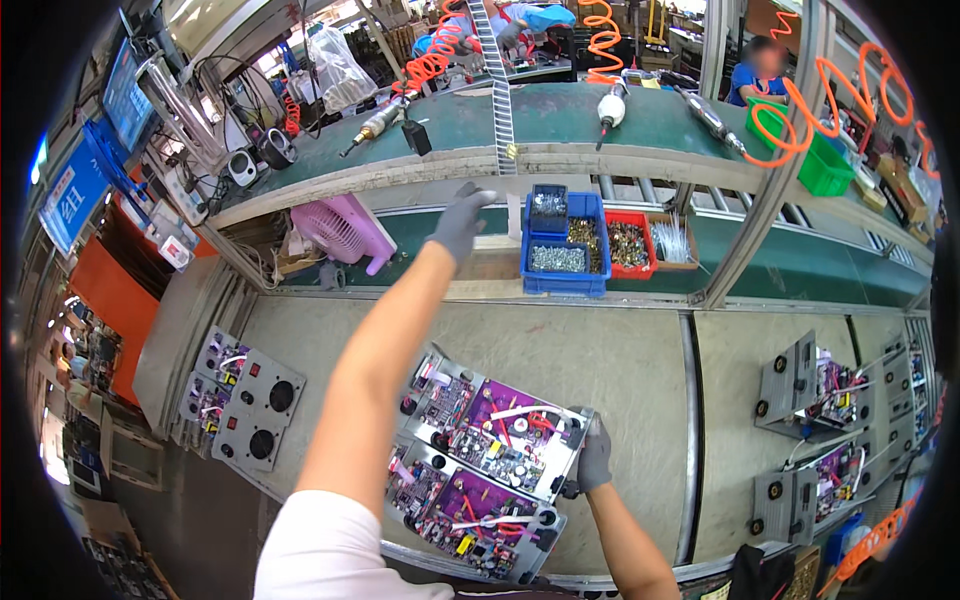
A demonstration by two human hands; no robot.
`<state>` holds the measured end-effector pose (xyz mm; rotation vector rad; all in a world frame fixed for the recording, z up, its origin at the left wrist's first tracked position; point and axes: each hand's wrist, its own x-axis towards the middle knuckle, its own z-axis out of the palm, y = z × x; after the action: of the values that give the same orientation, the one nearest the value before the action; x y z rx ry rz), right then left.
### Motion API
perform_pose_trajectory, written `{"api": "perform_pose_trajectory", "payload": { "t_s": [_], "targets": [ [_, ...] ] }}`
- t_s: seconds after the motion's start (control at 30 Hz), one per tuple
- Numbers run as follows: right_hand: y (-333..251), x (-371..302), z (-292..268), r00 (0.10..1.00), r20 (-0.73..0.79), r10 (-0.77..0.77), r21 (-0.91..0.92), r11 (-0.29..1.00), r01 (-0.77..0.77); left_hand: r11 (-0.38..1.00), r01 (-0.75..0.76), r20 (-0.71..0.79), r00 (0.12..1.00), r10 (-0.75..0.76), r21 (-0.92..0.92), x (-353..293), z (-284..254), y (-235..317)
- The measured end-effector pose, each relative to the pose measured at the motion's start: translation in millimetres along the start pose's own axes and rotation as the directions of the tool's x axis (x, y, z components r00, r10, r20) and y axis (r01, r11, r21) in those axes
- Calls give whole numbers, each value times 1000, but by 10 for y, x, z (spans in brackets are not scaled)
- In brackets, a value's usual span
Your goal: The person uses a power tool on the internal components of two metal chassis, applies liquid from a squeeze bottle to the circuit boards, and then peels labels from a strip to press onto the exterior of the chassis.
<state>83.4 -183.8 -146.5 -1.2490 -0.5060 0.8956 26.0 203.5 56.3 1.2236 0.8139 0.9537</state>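
Note:
My left hand (462, 222), in a grey glove, reaches out over the far side of the bench with its fingers stretched out and nothing visible in them. It is left of a blue parts bin (565, 287) that holds small trays of screws. My right hand (595, 455), also gloved, is closed around the right end panel of an open electronic unit (520, 440). That unit shows purple circuit boards, red and white wires and a metal chassis. A second similar unit (480, 525) lies right against it on the near side.
Beside the blue bin stand a red bin (628, 245) of small fasteners and a box of white strips (672, 243). A pink fan (335, 230) is at left. More units (245, 400) (815, 385) lie at both sides. Air screwdrivers (613, 105) hang on orange coiled hoses above.

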Motion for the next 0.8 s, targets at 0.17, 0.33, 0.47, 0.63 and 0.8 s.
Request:
{"api": "perform_pose_trajectory", "payload": {
  "t_s": [0.17, 0.33, 0.47, 0.63, 0.8],
  "targets": [
    [-694, 377, -204, 995, -19, -95, -54, 994, 94, 998, -2, 70, 998, -3, 69, 133, 444, -91],
    [-1642, 842, 182, 872, 36, -489, -270, 835, 479, 995, 32, 315, 949, -2, -91, -727, 634, 62],
    [-2175, 1093, 680, 646, 247, -722, -369, 547, 752, 993, -31, 306, 952, -6, 117, -1178, 506, 193],
    [-2453, 1024, 955, 669, 339, -662, -227, 632, 741, 985, -88, 425, 905, 16, 151, -1587, 447, 385],
    [-2596, 763, 955, 734, 370, -569, -212, 718, 663, 949, -142, 531, 847, -31, 282, -1804, 328, 566]
  ]
}}
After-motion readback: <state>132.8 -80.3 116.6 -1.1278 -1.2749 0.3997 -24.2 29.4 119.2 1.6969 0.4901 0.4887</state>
